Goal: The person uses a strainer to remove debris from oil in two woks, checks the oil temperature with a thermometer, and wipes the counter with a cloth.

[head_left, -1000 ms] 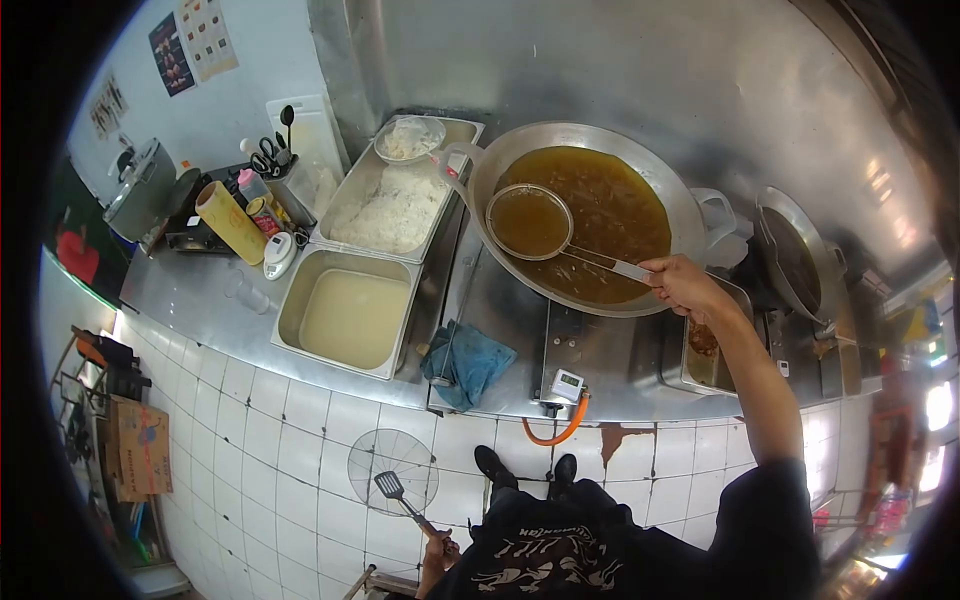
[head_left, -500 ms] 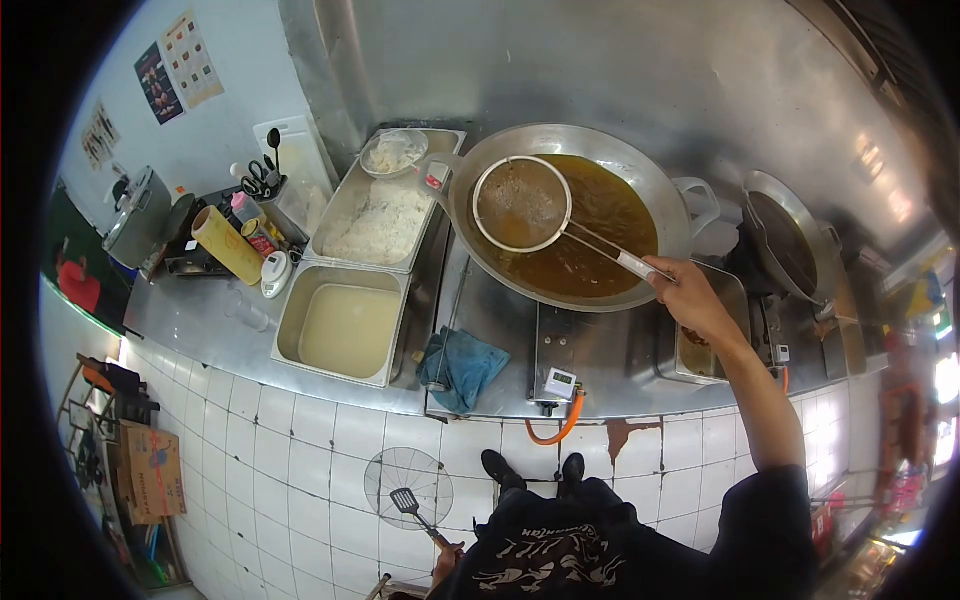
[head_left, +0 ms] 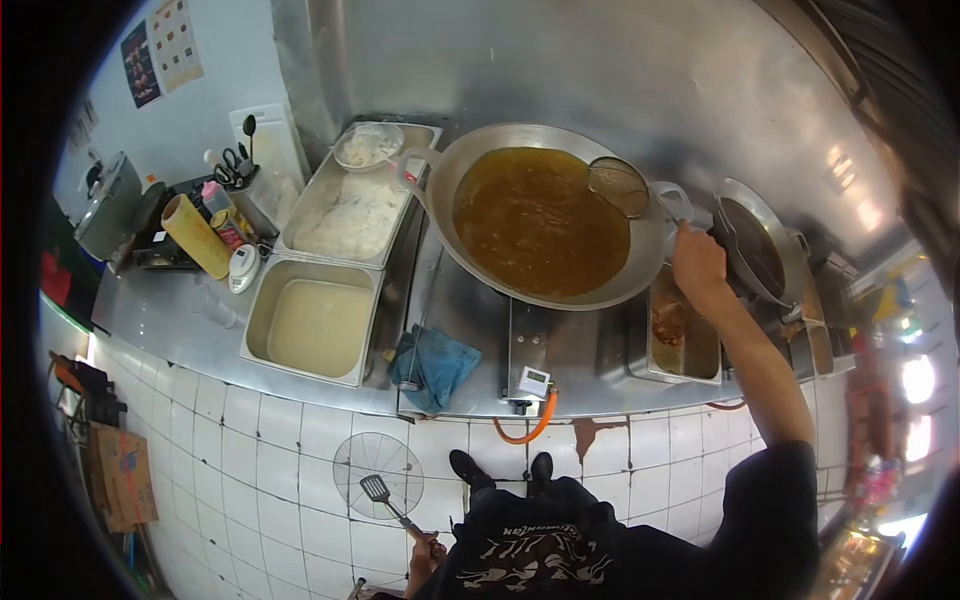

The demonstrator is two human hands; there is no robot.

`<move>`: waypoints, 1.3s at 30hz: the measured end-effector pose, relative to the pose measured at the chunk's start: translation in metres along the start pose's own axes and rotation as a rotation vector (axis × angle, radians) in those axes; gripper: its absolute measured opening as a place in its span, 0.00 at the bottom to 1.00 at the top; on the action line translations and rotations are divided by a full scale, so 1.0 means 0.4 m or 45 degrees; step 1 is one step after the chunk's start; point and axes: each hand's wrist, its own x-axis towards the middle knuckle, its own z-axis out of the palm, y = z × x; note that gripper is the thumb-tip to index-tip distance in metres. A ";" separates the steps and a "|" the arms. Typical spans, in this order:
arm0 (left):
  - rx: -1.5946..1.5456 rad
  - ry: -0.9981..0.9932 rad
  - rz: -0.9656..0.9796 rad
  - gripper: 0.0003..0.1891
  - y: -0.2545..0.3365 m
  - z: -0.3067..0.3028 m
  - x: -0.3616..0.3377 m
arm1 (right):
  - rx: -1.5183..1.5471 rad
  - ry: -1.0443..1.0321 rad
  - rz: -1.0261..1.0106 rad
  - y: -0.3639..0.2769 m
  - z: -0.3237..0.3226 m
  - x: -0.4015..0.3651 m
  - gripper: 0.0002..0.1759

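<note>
A round mesh strainer (head_left: 619, 187) is tilted over the right side of a large wok (head_left: 478, 262) of brown oil. My right hand (head_left: 699, 262) is closed round the strainer's handle, near the wok's right loop handle. Low in the view, my left hand (head_left: 427, 552) grips a slotted spatula (head_left: 386, 500), its blade over the tiled floor. Just right of the wok, a metal pan (head_left: 684, 358) holds a browned piece (head_left: 668, 322) in liquid. A round wire rack (head_left: 352, 465) shows behind the spatula.
Left of the wok are a tray of white flour (head_left: 345, 225) with a bowl (head_left: 369, 147) and a tray of pale batter (head_left: 318, 328). A blue cloth (head_left: 440, 368) and an orange hose (head_left: 530, 437) lie along the counter's front. A second dark wok (head_left: 755, 235) stands at right.
My right hand has swung the strainer from the wok's left side to its right rim, turning it more edge-on. The whole view has shifted slightly. My left hand still holds the spatula.
</note>
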 end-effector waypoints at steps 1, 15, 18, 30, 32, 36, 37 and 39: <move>0.005 -0.007 -0.011 0.10 -0.001 -0.007 0.010 | -0.011 -0.007 0.005 -0.008 -0.004 -0.003 0.18; -0.205 0.155 -0.364 0.16 -0.002 -0.043 0.033 | 0.423 -0.391 -0.320 -0.082 -0.055 -0.005 0.14; -0.271 0.133 -0.371 0.15 -0.022 -0.067 0.062 | 0.590 -0.451 -0.334 -0.104 -0.072 -0.009 0.13; -0.266 0.117 -0.378 0.15 0.017 -0.063 0.079 | 1.384 -0.878 0.206 -0.191 -0.104 -0.008 0.14; -0.260 0.164 -0.385 0.15 0.019 -0.058 0.092 | 1.471 -0.905 0.226 -0.198 -0.086 -0.012 0.14; -0.287 0.153 -0.403 0.15 0.022 -0.062 0.099 | 1.663 -0.924 0.299 -0.213 -0.081 -0.022 0.16; -0.287 0.161 -0.436 0.14 0.015 -0.067 0.106 | 1.672 -0.924 0.294 -0.213 -0.074 -0.022 0.16; -0.286 0.175 -0.463 0.13 0.008 -0.069 0.104 | 1.719 -0.914 0.284 -0.212 -0.056 -0.022 0.16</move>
